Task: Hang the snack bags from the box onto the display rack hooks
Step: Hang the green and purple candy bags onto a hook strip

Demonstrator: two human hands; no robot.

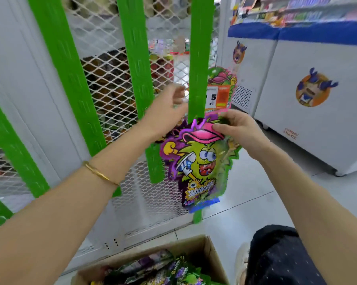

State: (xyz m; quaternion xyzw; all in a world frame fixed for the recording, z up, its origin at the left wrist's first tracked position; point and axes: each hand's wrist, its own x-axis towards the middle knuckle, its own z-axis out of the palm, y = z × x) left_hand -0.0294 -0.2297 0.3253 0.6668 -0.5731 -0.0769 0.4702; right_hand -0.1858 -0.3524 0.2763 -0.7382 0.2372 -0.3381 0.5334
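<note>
Against green rack strip (200,58), right hand (240,131) pinches top of snack bag (200,163); left hand (165,112) beside it, fingers blurred, grip cannot tell.

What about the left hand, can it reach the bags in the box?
Probably yes. The left hand is up by the green strip, but the bags lie in the open box below, with nothing covering them.

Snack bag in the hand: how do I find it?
Find the green rack upright nearest the white freezers. Just below the price card, the right hand pinches a snack bag. It shows a green face in a pink cap; other bags lie in the box.
</note>
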